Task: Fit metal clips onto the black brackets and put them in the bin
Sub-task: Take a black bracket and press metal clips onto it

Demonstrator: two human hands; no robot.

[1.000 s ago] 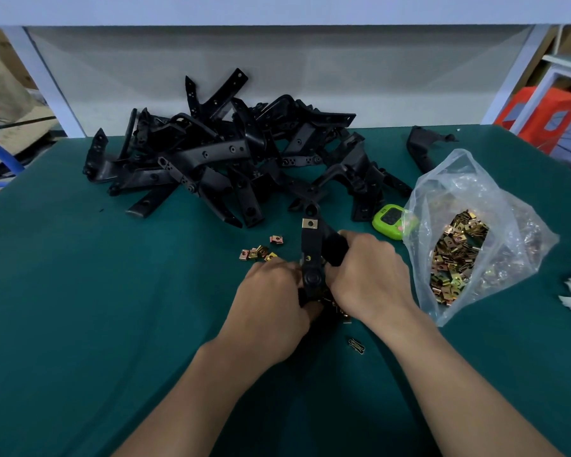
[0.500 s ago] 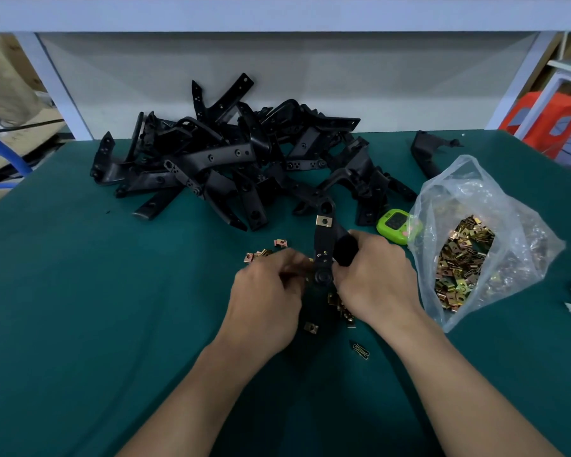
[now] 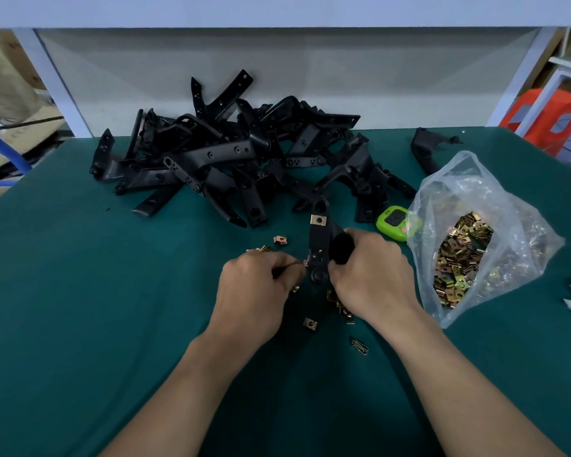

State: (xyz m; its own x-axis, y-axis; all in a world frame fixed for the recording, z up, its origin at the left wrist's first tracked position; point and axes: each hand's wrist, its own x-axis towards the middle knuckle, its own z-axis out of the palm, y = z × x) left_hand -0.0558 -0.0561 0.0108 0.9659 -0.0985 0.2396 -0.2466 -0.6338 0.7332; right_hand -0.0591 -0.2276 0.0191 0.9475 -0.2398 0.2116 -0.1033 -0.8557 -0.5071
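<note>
Head view: grips the probably stiff, light black bracket [image 3: 318, 245] by its thick arm with the right hand [image 3: 373, 275] just above the desk [image 3: 80, 291], pinches a small, likely slippery metal clip [image 3: 306, 261] at its edge with the left hand [image 3: 254, 291].

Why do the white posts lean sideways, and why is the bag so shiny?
Head view: the wide-angle lens tilts the posts outward near the edges. Head view: the clear bag catches the light, giving white glare. Head view: dim light blurs the black brackets into one dark heap.
</note>
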